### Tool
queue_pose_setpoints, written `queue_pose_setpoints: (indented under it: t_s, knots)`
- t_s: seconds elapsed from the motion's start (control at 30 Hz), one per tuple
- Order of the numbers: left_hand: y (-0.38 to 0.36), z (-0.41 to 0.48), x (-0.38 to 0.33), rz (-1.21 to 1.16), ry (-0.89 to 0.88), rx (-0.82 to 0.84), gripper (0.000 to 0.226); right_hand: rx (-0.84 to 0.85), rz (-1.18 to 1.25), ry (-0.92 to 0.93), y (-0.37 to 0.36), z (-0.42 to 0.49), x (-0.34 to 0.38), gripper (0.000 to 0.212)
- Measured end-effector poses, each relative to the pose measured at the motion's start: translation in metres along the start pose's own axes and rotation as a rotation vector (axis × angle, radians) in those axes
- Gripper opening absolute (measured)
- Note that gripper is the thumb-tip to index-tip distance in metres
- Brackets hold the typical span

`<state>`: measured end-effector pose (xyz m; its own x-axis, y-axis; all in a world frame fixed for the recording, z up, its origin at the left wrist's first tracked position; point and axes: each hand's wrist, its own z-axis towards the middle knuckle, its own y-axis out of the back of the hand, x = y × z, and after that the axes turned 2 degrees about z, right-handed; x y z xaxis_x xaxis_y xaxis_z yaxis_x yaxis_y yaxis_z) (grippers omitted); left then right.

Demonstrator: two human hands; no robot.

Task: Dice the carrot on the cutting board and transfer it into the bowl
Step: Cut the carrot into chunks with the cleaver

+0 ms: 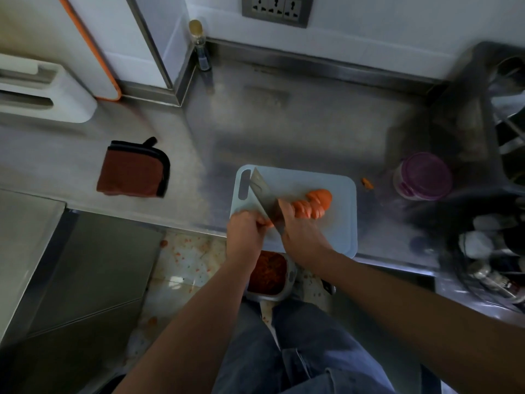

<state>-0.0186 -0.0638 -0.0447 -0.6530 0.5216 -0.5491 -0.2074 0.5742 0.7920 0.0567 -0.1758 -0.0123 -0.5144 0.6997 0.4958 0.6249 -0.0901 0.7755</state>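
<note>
A pale blue cutting board lies at the front edge of the steel counter. On it lies an orange carrot, cut into slices that still sit side by side. My right hand grips the handle of a broad knife; its blade slants up to the left over the board. My left hand pinches a small carrot piece at the board's near left edge, right beside the blade. Below the counter edge, between my arms, a grey bowl holds diced carrot.
A brown folded cloth lies left of the board. A purple-lidded jar and a stray carrot bit sit to the right. A dish rack crowds the far right. A small bottle stands by the back wall. Carrot scraps litter the floor.
</note>
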Motion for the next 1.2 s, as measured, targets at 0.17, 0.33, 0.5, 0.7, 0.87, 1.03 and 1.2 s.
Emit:
queue_pose_setpoints:
  t_s: [0.17,0.33,0.5,0.7,0.87,1.03,1.2]
  knots:
    - [0.000,0.002,0.000,-0.026,0.000,0.008,0.012,0.018,-0.005,0.001,-0.004,0.001,0.003,0.047]
    - [0.002,0.005,0.000,-0.022,-0.014,0.024,0.012,0.045,-0.018,-0.002,-0.004,0.010,0.011,0.059]
    - [0.002,0.004,-0.003,-0.017,0.023,0.045,0.009,0.010,-0.014,-0.020,0.002,0.019,0.011,0.063]
    - [0.000,0.003,0.000,-0.010,0.055,0.039,0.012,0.019,0.015,0.032,0.009,0.007,0.002,0.050]
    - [-0.002,0.004,0.001,0.019,0.064,0.020,0.013,0.020,-0.003,0.024,0.001,0.003,0.000,0.042]
    - [-0.003,0.004,0.003,-0.006,0.068,0.010,0.011,0.050,0.016,0.005,-0.005,0.002,0.004,0.048]
    - [-0.005,0.005,0.005,0.013,0.044,0.003,0.011,0.044,0.006,0.031,-0.005,0.011,0.010,0.055]
